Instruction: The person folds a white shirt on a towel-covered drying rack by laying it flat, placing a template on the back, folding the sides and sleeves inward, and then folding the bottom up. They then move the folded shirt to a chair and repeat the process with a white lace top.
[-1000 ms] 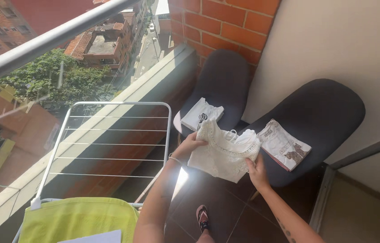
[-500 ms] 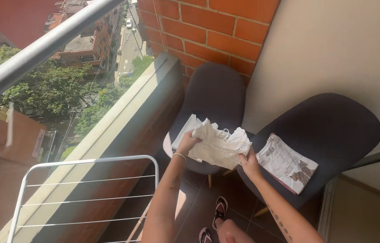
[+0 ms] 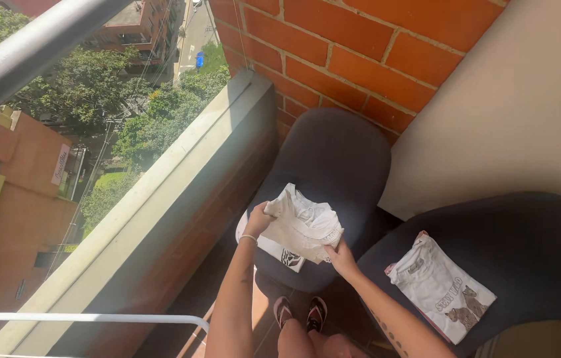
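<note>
both hands grip a folded white top (image 3: 303, 229) directly above the left chair (image 3: 333, 166). left hand (image 3: 258, 220) pinches its left end, right hand (image 3: 341, 252) its right corner.

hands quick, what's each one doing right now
Left hand: closed on the left edge of the white top.
Right hand: closed on the top's lower right corner.

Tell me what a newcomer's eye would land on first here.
First the white top, held folded between the left hand and right hand over the far chair, above another folded garment on its seat. Next, the printed shirt lying folded on the near chair at right. Then the red brick wall behind and the glass railing at left, with trees and buildings far below.
</note>
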